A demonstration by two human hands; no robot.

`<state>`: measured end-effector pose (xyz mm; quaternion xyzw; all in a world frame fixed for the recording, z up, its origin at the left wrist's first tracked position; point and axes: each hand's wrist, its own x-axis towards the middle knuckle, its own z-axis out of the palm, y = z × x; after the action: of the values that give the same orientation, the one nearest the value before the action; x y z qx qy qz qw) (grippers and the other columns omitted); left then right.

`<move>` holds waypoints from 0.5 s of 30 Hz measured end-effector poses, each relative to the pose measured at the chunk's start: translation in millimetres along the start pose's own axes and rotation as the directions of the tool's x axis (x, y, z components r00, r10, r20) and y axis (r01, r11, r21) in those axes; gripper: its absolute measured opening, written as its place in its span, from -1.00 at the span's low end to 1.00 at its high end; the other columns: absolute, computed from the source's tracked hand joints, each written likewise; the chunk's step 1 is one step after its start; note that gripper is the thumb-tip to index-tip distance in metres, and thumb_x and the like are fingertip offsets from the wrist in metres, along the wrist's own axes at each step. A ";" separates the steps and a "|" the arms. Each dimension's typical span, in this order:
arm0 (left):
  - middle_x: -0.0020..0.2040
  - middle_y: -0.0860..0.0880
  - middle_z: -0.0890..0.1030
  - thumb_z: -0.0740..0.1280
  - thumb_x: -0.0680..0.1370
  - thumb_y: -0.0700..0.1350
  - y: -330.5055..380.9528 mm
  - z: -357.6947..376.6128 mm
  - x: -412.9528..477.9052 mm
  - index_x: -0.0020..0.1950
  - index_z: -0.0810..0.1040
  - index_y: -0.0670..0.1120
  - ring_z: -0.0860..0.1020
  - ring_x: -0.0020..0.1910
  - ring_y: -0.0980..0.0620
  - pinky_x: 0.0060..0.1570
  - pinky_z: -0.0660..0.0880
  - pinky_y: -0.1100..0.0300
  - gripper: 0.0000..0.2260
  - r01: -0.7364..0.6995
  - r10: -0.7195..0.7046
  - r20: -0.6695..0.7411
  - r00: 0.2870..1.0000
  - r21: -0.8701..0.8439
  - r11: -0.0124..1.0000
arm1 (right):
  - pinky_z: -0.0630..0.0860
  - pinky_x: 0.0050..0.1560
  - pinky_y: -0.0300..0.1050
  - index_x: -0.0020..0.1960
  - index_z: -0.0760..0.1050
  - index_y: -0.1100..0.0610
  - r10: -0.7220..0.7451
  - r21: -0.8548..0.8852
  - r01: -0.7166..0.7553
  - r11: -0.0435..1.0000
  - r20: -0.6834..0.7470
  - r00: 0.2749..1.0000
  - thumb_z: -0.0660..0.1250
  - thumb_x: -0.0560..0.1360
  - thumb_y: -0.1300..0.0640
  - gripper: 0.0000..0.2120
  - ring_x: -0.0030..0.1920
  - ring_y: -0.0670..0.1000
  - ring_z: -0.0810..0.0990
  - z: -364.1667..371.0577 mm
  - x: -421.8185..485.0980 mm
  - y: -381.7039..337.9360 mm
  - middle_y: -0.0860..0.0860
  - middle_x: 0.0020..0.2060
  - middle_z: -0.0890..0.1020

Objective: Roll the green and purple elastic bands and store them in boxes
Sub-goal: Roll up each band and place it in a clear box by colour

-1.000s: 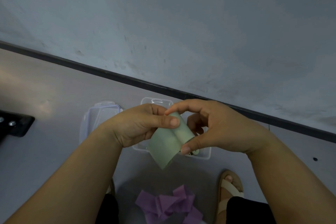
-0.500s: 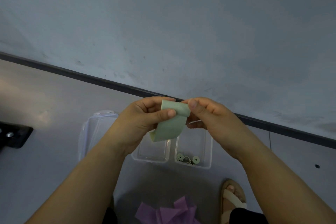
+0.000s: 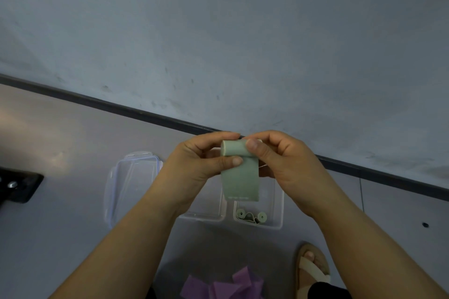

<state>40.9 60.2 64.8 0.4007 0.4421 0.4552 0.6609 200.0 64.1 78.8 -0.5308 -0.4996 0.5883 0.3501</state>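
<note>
A grey wall (image 3: 218,31) meets a grey floor (image 3: 60,226) along a dark skirting line. Above the floor, both hands hold a green band (image 3: 240,179) in the air. The left hand (image 3: 192,165) pinches it with the thumb laid just under a small roll at its top end. The right hand (image 3: 286,165) grips that roll from the other side, thumb on top and fingers curled behind. The loose tail hangs straight down, in front of two clear boxes.

The left box (image 3: 206,216) looks empty as far as can be seen. The right box (image 3: 277,223) holds rolled green bands (image 3: 251,216). A lid (image 3: 131,184) lies left of the boxes, and purple bands (image 3: 226,286) sit in a heap at the bottom edge, near a sandal (image 3: 313,272).

The step in hand appears to be rolling this green band, only just started, since most of its length is still flat. The next move probably calls for the thumbs to keep turning the roll downward while the fingers hold it tight, so the stretchy material does not spring open or skew sideways.

Half a second ago the band slanted down to the left with barely a fold at its top; now it hangs square and the roll is plain. A second ago the hands were lower, covering the boxes.
</note>
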 end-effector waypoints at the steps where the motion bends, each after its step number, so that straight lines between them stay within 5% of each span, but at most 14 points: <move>1: -0.20 0.03 0.70 0.40 0.20 -0.28 -1.0 0.0 0.3 -0.22 0.70 0.07 0.66 -0.19 0.09 -0.18 0.60 0.24 -0.71 0.011 -0.011 -0.002 1.000 -0.006 1.000 | 0.59 -0.24 -0.28 -0.06 0.57 0.07 -0.006 0.010 0.006 1.000 -0.008 1.000 0.32 0.27 -0.07 -0.68 -0.24 -0.10 0.66 0.1 -0.2 -0.7 -0.02 -0.23 0.67; 6: -0.04 -0.09 0.67 0.42 0.25 -0.21 -2.9 -1.9 0.8 0.03 0.61 -0.03 0.66 -0.10 -0.03 -0.13 0.62 0.13 -0.65 0.074 -0.074 0.009 0.997 0.019 0.997 | 0.59 -0.24 -0.28 -0.10 0.55 -0.03 -0.051 -0.012 0.051 0.999 -0.036 0.998 0.36 0.22 -0.07 -0.72 -0.17 -0.06 0.63 -0.3 -1.7 -0.6 0.15 -0.08 0.62; 15: -0.19 -0.03 0.70 0.38 0.30 -0.10 0.7 -4.0 1.0 -0.02 0.60 -0.09 0.67 -0.18 0.04 -0.20 0.60 0.22 -0.73 0.081 -0.081 -0.013 0.997 0.094 0.992 | 0.61 -0.14 -0.24 -0.13 0.57 -0.07 -0.115 -0.041 0.113 0.993 -0.047 0.992 0.43 0.18 0.02 -0.74 -0.15 -0.12 0.65 -1.5 0.4 4.6 -0.05 -0.19 0.67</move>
<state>37.2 61.9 64.1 0.4113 0.4819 0.4083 0.6572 201.9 63.7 74.4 -0.5222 -0.5317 0.5444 0.3849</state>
